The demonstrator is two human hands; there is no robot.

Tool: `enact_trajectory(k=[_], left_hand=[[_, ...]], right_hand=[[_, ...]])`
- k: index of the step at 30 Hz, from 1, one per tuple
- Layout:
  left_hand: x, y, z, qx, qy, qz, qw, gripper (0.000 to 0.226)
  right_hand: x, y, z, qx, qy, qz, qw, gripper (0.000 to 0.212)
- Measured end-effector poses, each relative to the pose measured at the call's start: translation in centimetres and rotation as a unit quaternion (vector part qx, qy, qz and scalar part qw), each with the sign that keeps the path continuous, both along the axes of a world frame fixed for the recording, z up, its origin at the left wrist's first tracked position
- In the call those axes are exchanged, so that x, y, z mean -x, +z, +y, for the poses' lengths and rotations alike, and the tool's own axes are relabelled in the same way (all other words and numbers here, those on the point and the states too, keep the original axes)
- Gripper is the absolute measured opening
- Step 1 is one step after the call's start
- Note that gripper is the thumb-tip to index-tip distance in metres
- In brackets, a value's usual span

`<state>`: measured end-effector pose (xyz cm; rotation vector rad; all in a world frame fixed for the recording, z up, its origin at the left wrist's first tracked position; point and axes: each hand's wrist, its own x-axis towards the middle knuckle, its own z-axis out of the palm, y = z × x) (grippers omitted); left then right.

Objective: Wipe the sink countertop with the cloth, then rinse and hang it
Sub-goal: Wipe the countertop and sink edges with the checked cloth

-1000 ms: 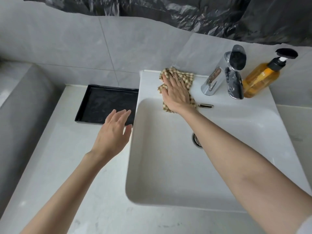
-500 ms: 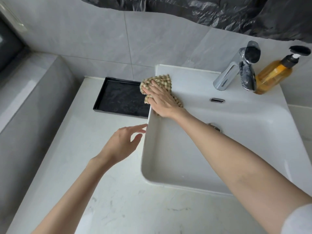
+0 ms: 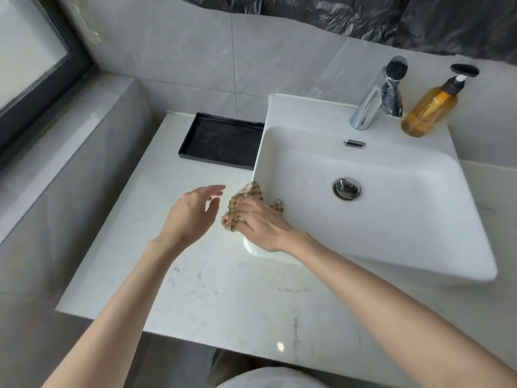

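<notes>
Grey tiled wall (image 3: 173,49) behind, dark-framed frosted window (image 3: 25,49) at left, crumpled black plastic sheeting (image 3: 363,15) along top.

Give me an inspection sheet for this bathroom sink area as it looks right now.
Surface: white marble countertop, bare in front.
Job's things: checked cloth bunched on the left rim of the sink.
Clutter: black tray at left; amber soap bottle beside the faucet.
Grips: right hand presses the cloth; left hand open, holding nothing.
Cables: nothing seen.
Surroundings: grey tiled wall, window, black plastic sheet.
</notes>
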<state>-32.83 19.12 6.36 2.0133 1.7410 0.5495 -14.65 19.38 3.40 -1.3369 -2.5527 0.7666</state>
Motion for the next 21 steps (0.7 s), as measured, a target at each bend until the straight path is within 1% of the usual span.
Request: enact_trajectory(k=[2, 4, 6, 8, 11, 15, 19, 21], left_hand=[[-0.5, 0.5, -1.0, -0.006, 0.004, 0.000, 1.000, 0.034], [-0.9, 0.9, -2.0, -0.013, 0.003, 0.001, 1.000, 0.035], [-1.4, 1.1, -3.0, -0.019, 0.000, 0.004, 1.000, 0.036], [-2.1, 1.2, -4.0, -0.025, -0.008, 0.008, 1.000, 0.037], [-3.7, 1.3, -5.6, -0.034, -0.030, 0.015, 0.999, 0.039], [-6.6, 1.2, -7.2, -0.039, -0.072, 0.039, 0.996, 0.041], [-9.4, 1.3, -8.4, -0.030, -0.110, 0.068, 0.991, 0.043], [-10.3, 1.2, -8.6, -0.033, -0.129, 0.085, 0.987, 0.043]], right_hand=[[0.2, 0.2, -1.6, -0.005, 0.016, -0.018, 1.000, 0.039], [-0.1, 0.2, -3.4, -0.030, 0.046, -0.022, 0.998, 0.039], [-1.7, -0.3, -5.2, -0.066, 0.077, -0.046, 0.994, 0.036], [-4.7, -0.8, -7.0, -0.095, 0.084, -0.067, 0.990, 0.035], [-10.1, -0.8, -9.0, -0.092, 0.019, -0.071, 0.993, 0.043], [-15.4, -0.9, -11.6, -0.099, -0.046, -0.113, 0.988, 0.059], [-18.6, -0.1, -14.2, -0.117, -0.177, -0.052, 0.976, 0.053], [-20.0, 0.8, -15.6, -0.119, -0.253, 0.000, 0.960, 0.056]])
